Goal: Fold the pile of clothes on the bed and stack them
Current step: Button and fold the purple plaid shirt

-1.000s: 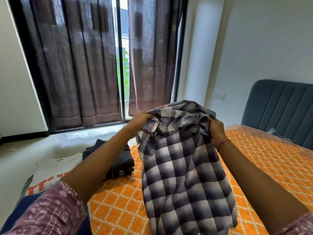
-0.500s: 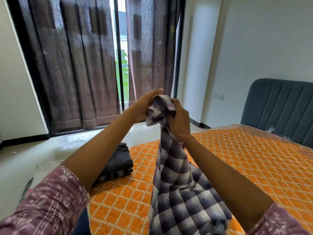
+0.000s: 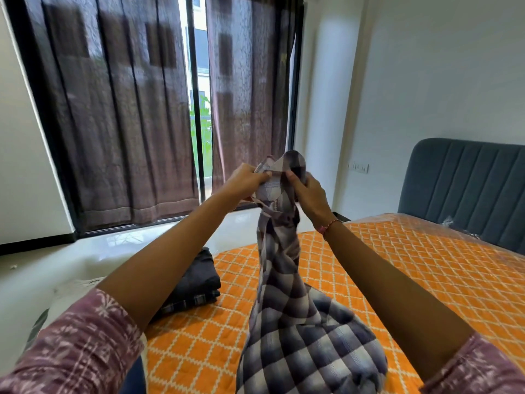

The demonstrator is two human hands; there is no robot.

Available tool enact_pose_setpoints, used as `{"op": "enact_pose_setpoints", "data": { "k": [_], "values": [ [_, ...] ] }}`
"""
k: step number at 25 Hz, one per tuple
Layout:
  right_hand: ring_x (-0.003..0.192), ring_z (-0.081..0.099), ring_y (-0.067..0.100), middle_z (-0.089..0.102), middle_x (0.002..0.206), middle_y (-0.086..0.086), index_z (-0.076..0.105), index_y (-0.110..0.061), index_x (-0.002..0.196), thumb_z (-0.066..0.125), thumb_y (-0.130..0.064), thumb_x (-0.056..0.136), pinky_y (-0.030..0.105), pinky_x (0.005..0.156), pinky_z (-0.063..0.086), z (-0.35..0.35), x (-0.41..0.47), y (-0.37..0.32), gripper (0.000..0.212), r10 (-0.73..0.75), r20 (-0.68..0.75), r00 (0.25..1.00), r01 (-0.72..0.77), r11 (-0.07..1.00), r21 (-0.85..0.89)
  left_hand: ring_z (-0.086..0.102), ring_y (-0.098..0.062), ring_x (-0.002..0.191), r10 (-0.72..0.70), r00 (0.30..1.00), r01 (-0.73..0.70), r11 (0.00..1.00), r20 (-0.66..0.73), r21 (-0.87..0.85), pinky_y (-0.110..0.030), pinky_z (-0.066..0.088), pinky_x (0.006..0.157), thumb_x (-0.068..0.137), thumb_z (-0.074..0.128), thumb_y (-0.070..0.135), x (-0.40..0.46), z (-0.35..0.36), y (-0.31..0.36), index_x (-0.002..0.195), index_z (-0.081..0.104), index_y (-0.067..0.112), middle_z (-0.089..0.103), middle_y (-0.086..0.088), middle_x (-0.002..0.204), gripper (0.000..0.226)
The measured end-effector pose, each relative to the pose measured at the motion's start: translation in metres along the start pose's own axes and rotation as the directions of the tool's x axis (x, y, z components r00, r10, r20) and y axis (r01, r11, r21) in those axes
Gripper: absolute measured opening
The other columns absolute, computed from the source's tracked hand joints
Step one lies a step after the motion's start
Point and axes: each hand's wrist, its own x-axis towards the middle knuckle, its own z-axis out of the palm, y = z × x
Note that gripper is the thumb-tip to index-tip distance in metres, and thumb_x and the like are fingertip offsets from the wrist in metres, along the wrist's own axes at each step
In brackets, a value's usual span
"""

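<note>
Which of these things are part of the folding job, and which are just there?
Part of the job:
checked shirt, gripped by left hand and right hand
folded dark clothes
bed

Just there:
curtains
headboard
wall switch

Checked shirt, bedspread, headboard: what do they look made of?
Checked shirt: soft woven cloth, probably cotton, matte; it hangs limp and creases below both hands' grip.
Bedspread: quilted fabric, orange with white stitched diamonds; a clear plastic sheet seems to cover its far end.
Headboard: padded grey-blue upholstery, vertical channels, likely velvet-like.
</note>
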Motion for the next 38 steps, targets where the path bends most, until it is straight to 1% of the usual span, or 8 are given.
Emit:
{"op": "enact_pose_setpoints", "data": {
  "k": [6, 9, 14, 18, 23, 29, 33, 38],
  "values": [
    [0.091, 0.060, 0.019, 0.062, 0.110, 0.007, 0.038, -0.013, 0.137, 0.073, -0.023, 0.081, 0.025, 0.077, 0.048, 0.022, -0.022, 0.002, 0.066, -0.237, 0.260, 0.936, 0.290, 0.939, -0.186, 0.062, -0.010, 0.045, -0.029, 0.999, 0.024, 0.992, -0.040, -0.125, -0.025, 0.054, 0.057, 0.102, 0.041, 0.026, -0.002, 0.001, 0.015, 0.077, 0.056, 0.007, 0.065, -0.003, 0.055, 0.034],
    [0.086, 0.062, 0.029, 0.068, 0.092, 0.016, 0.063, -0.012, 0.102, 0.064, 0.002, 0.072, 0.035, 0.069, 0.050, 0.021, -0.009, 0.032, 0.033, -0.027, 0.145, 0.989, 0.058, 0.974, -0.217, 0.061, -0.007, 0.044, -0.005, 1.000, 0.004, 0.996, -0.007, -0.087, -0.022, 0.052, 0.055, 0.101, 0.042, 0.024, -0.005, -0.004, 0.009, 0.079, 0.056, 0.010, 0.066, -0.002, 0.055, 0.030],
    [0.069, 0.063, 0.014, 0.069, 0.079, 0.012, 0.073, -0.005, 0.088, 0.066, -0.022, 0.085, 0.026, 0.061, 0.043, 0.010, -0.024, 0.076, 0.019, 0.246, 0.324, 0.914, -0.035, 0.840, -0.541, 0.064, -0.007, 0.047, -0.035, 0.996, 0.008, 0.956, -0.086, -0.292, -0.021, 0.054, 0.051, 0.100, 0.047, 0.023, -0.006, -0.010, -0.015, 0.081, 0.058, 0.009, 0.066, 0.002, 0.052, 0.025],
    [0.058, 0.061, 0.019, 0.063, 0.082, 0.020, 0.063, 0.003, 0.087, 0.051, -0.006, 0.092, 0.026, 0.050, 0.052, 0.019, -0.041, 0.095, 0.016, 0.463, 0.284, 0.839, -0.471, 0.881, -0.045, 0.067, -0.017, 0.079, -0.058, 0.993, 0.028, 0.960, -0.098, -0.279, -0.031, 0.053, 0.071, 0.093, 0.059, 0.027, -0.015, 0.006, -0.058, 0.096, 0.060, 0.016, 0.070, -0.001, 0.084, 0.012],
    [0.050, 0.060, 0.021, 0.061, 0.059, 0.012, 0.054, -0.003, 0.074, 0.043, 0.004, 0.093, 0.027, 0.037, 0.052, 0.024, -0.034, 0.079, 0.024, 0.606, 0.164, 0.779, -0.588, 0.612, 0.529, 0.016, -0.033, 0.144, -0.501, 0.865, 0.491, 0.858, 0.036, 0.153, -0.044, 0.022, 0.114, 0.072, 0.069, 0.060, -0.150, 0.150, -0.201, 0.151, 0.003, 0.013, 0.009, -0.013, 0.156, 0.114],
    [0.061, 0.054, 0.020, 0.056, 0.071, 0.011, 0.053, -0.007, 0.075, 0.049, -0.005, 0.095, 0.027, 0.049, 0.051, 0.015, -0.047, 0.097, 0.021, 0.626, 0.150, 0.766, -0.602, 0.614, 0.511, 0.056, -0.030, 0.114, -0.654, 0.734, 0.620, 0.755, 0.183, 0.212, -0.034, 0.047, 0.090, 0.093, 0.057, 0.030, -0.184, 0.232, -0.251, 0.121, 0.056, 0.006, 0.059, -0.011, 0.124, 0.038],
    [0.074, 0.059, 0.018, 0.062, 0.085, 0.009, 0.058, -0.010, 0.097, 0.051, -0.010, 0.094, 0.026, 0.063, 0.045, -0.015, -0.066, 0.116, 0.007, 0.531, 0.310, 0.788, -0.547, 0.836, -0.042, 0.059, -0.024, 0.087, -0.395, 0.893, 0.400, 0.916, 0.218, 0.019, -0.030, 0.045, 0.075, 0.095, 0.053, 0.020, -0.140, 0.217, -0.214, 0.090, 0.059, 0.007, 0.061, -0.011, 0.088, 0.015],
    [0.117, 0.046, 0.009, 0.045, 0.131, -0.005, 0.034, -0.019, 0.143, 0.064, -0.017, 0.089, 0.023, 0.093, 0.042, -0.039, -0.088, 0.125, 0.062, 0.303, 0.637, 0.709, -0.269, 0.951, -0.153, 0.061, -0.030, 0.094, -0.461, 0.860, 0.510, 0.767, 0.219, -0.390, -0.042, 0.053, 0.084, 0.088, 0.058, 0.004, -0.015, 0.140, -0.134, 0.104, 0.060, 0.002, 0.061, -0.017, 0.112, 0.016]
  ]
}}
